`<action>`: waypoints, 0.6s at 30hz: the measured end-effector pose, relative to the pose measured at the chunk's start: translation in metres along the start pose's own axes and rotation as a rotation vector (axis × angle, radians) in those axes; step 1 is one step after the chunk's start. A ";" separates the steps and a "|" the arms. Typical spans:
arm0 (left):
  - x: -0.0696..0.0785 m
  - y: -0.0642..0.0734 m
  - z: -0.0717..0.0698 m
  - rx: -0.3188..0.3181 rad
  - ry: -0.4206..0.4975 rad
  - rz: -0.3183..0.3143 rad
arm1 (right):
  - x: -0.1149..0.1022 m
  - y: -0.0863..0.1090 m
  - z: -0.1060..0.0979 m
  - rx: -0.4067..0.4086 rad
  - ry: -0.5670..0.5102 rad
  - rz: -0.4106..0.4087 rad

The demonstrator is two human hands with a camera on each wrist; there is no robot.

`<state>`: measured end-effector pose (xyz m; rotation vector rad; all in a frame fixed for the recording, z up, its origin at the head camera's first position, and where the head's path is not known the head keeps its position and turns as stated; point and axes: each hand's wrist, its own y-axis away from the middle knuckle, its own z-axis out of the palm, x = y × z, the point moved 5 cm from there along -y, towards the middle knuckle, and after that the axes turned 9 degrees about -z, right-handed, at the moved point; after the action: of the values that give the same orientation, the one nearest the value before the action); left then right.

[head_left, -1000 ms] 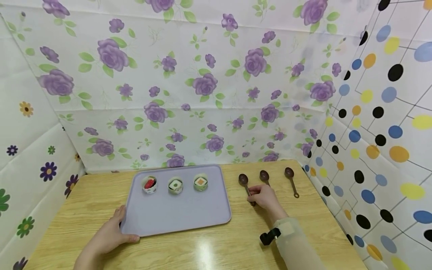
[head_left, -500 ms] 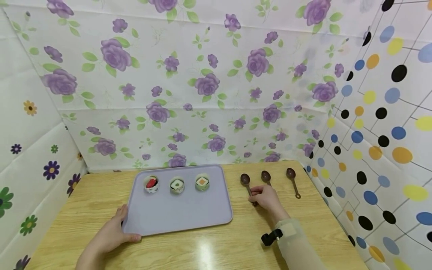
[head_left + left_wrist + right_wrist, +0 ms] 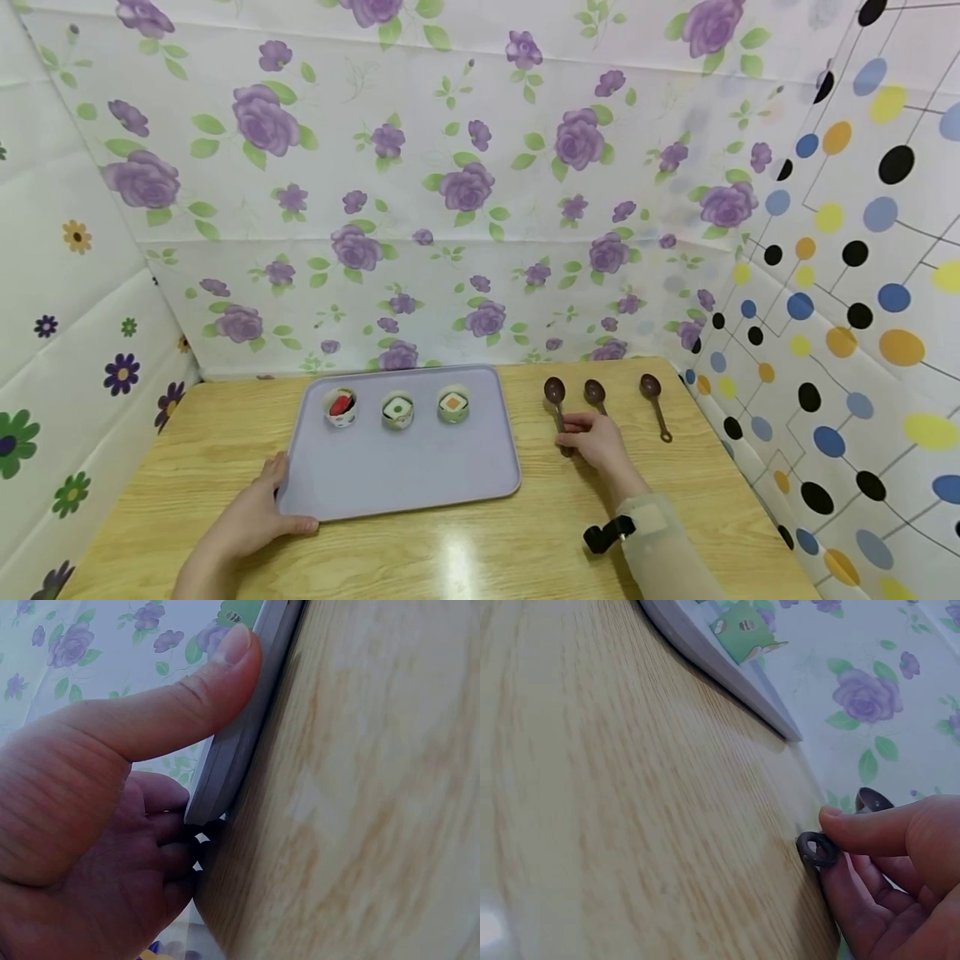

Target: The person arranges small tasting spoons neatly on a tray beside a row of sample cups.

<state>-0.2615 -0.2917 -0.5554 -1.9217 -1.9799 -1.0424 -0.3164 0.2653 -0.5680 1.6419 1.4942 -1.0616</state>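
My left hand [image 3: 251,512] grips the near left corner of a lavender tray [image 3: 405,475], its thumb on the rim in the left wrist view. Three small cups stand along the tray's far side: one with a red piece [image 3: 341,407], one with a green-centred white top [image 3: 397,410], one with an orange-centred white top [image 3: 453,403]. Right of the tray, my right hand [image 3: 597,443] pinches the handle of a dark brown spoon [image 3: 554,392] between thumb and fingers. The handle's ring end [image 3: 817,849] shows below the thumb in the right wrist view.
A second brown spoon [image 3: 595,392] lies just beyond the right hand, its handle partly hidden. Farther right lies a third spoon [image 3: 657,408] on the wooden table [image 3: 390,554]. A flowered cloth [image 3: 420,208] hangs behind, with patterned side cloths left and right.
The held spoon's bowl has shifted slightly right and up, closer to the second spoon. The left hand keeps its grip on the tray. The whole head view has drifted a little.
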 end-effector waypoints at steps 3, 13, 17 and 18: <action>0.000 0.001 0.000 -0.004 0.012 0.000 | 0.002 0.000 0.004 0.015 -0.095 0.011; 0.001 0.001 0.000 -0.007 0.043 -0.003 | -0.002 0.006 0.021 0.039 -0.326 0.074; 0.001 0.001 0.000 -0.010 0.062 0.000 | -0.007 0.010 0.031 0.048 -0.397 0.061; 0.000 0.001 0.000 -0.011 0.064 0.000 | -0.009 0.011 0.034 0.050 -0.405 0.058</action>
<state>-0.2602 -0.2914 -0.5548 -1.8697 -1.9434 -1.1024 -0.3104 0.2301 -0.5756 1.3888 1.1563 -1.3156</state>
